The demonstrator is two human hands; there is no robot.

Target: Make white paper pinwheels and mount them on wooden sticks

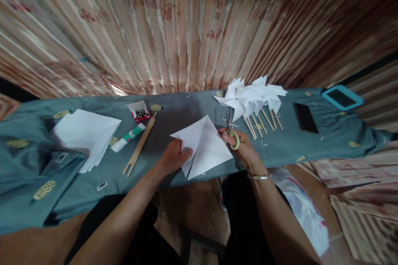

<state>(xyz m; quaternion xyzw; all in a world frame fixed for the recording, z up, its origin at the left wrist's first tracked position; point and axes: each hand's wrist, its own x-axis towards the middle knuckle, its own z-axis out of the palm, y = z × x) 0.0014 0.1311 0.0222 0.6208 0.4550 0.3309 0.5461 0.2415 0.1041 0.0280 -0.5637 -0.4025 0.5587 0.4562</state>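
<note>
A white paper square (209, 149) is held over the cloth-covered table, with a slit running in from its near edge. My left hand (174, 156) pinches its left side, thumb on top. At the paper's right edge is my right hand (244, 147), its fingers round the pale green handles of the scissors (234, 138). The scissor blades point away from me, toward several white paper pinwheels (245, 97) on wooden sticks. Whether the right fingers also touch the paper I cannot tell.
Left of my hands lie wooden sticks (141, 145), a green and white tube (128, 137), a small red box of metal pieces (139, 112) and a stack of white paper (85, 134). At the right are a black phone (305, 118) and a blue-framed tablet (342, 97). A curtain (186, 29) hangs behind.
</note>
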